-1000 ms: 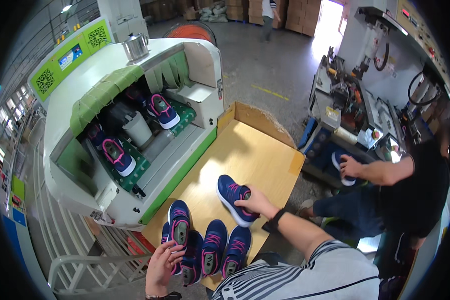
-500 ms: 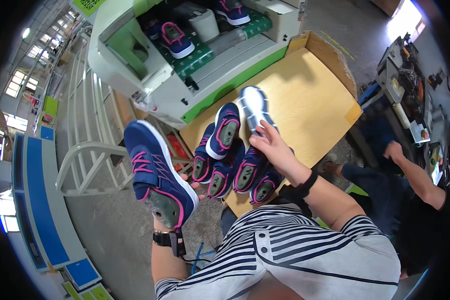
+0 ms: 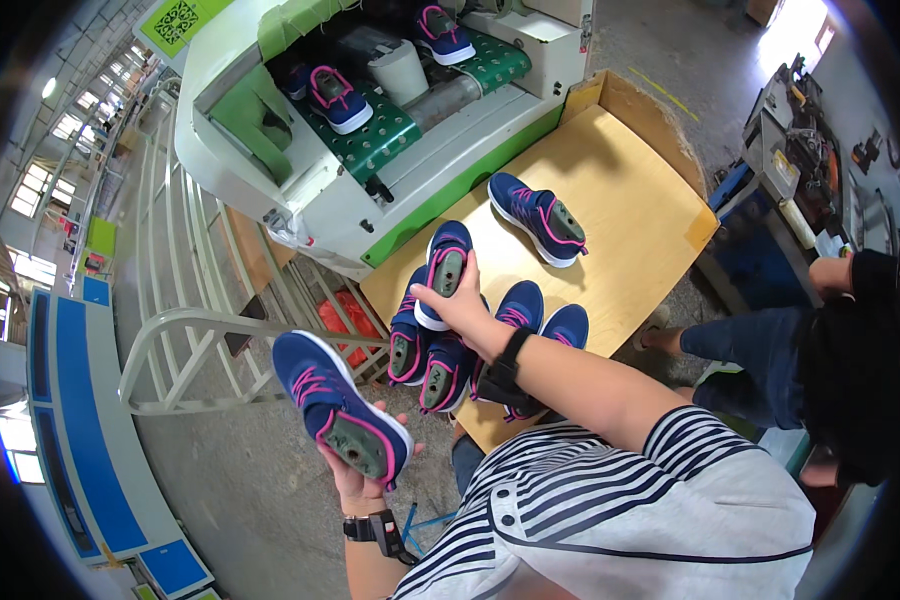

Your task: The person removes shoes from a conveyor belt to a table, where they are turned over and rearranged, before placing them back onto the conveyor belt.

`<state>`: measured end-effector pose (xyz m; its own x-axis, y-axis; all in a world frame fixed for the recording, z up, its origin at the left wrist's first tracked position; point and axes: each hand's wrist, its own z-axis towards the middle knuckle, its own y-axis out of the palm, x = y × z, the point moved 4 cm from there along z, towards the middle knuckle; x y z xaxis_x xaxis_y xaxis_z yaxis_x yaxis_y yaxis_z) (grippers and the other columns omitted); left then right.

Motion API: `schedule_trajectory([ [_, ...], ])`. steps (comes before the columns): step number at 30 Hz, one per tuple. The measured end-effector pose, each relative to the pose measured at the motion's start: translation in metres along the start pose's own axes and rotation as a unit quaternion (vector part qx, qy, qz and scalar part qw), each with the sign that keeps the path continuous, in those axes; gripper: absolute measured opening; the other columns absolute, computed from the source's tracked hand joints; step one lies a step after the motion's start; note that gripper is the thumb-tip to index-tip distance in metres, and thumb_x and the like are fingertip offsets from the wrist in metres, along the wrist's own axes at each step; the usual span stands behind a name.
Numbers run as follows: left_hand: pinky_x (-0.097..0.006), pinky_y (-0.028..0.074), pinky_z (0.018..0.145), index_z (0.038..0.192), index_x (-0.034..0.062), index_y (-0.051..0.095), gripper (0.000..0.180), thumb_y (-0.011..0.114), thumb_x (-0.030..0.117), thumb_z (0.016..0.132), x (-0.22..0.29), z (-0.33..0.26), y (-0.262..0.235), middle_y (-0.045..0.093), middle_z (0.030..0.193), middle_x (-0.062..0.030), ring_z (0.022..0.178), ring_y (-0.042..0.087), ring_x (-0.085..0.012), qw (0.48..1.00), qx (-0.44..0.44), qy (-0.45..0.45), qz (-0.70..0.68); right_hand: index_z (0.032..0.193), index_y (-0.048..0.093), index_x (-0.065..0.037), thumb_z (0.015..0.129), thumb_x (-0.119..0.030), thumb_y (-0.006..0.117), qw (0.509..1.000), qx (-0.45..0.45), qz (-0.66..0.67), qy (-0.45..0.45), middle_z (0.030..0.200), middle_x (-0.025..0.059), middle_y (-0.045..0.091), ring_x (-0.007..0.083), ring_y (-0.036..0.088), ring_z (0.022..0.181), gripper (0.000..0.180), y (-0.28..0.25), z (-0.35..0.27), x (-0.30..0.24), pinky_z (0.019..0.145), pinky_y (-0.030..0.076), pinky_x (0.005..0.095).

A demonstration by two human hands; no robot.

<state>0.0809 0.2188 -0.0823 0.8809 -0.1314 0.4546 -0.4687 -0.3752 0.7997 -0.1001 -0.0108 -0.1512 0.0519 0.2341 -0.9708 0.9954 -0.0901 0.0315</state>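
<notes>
Left hand (image 3: 370,480) cradles a navy shoe (image 3: 338,405), fingers wrapped underneath. Right hand (image 3: 465,305) grips a second shoe (image 3: 442,268) above the pile (image 3: 470,345) on the wooden table (image 3: 620,200). Gathering step; next needs a clean lift.

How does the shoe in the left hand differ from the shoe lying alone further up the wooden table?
The shoe in the left hand is held off the table above the floor, resting in the left hand; the lone shoe lies on the wooden table, touched by no hand. The held shoe looks bigger, being nearer the camera. Both are navy with pink trim and have a grey form inside.
</notes>
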Motion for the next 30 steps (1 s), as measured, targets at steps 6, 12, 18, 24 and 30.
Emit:
schedule_trajectory([
  [6,-0.07,0.054,0.079,0.152,0.014,0.025,0.097,0.062,0.069,0.081,-0.021,0.057,0.078,0.04,0.147,-0.018,0.126,0.048,-0.0486,0.975,-0.189,-0.063,0.096,0.154,0.008,-0.015,0.073,0.0,0.067,0.975,-0.007,0.196,0.104,0.133,0.0197,0.047,0.0311,0.052,0.115,0.101,-0.034,0.029,0.007,0.097,0.044,0.0418],
  [12,-0.054,0.06,0.076,0.153,0.0128,0.023,0.094,0.044,0.074,0.085,-0.033,0.145,0.159,0.036,0.153,-0.0112,0.123,0.053,-0.0397,0.946,-0.27,-0.123,0.127,0.154,0.021,-0.008,0.083,0.001,0.058,0.97,-0.065,0.231,0.036,0.139,0.0144,0.046,0.0242,0.055,0.117,0.081,-0.145,0.023,-0.025,0.098,0.047,0.0347],
  [18,-0.044,0.055,0.079,0.14,0.0108,0.047,0.077,0.036,0.071,0.093,-0.017,0.301,0.203,0.056,0.136,-0.006,0.119,0.057,-0.0335,0.984,-0.167,-0.017,0.06,0.154,0.023,-0.009,0.084,0.002,0.057,0.961,-0.103,0.255,-0.038,0.14,0.0158,0.049,0.0237,0.053,0.123,0.079,-0.183,0.032,-0.111,0.105,0.042,0.0346],
  [24,-0.043,0.055,0.088,0.137,0.0071,0.048,0.074,0.035,0.067,0.096,-0.024,0.326,0.201,0.06,0.129,-0.011,0.118,0.059,-0.0314,0.99,-0.135,0.033,0.036,0.146,0.034,-0.007,0.081,-0.001,0.06,0.969,-0.024,0.104,-0.225,0.132,0.0134,0.052,0.0226,0.055,0.118,0.07,-0.213,0.107,-0.208,0.103,0.042,0.034],
  [30,-0.053,0.034,0.112,0.139,0.0026,0.045,0.061,0.05,0.048,0.098,-0.029,0.31,0.191,0.052,0.138,-0.017,0.132,0.044,-0.04,0.99,-0.067,0.016,-0.12,0.131,0.049,-0.001,0.082,-0.01,0.063,0.936,0.018,-0.123,-0.328,0.124,0.0178,0.058,0.0274,0.055,0.118,0.052,-0.166,0.244,-0.239,0.101,0.042,0.0343],
])
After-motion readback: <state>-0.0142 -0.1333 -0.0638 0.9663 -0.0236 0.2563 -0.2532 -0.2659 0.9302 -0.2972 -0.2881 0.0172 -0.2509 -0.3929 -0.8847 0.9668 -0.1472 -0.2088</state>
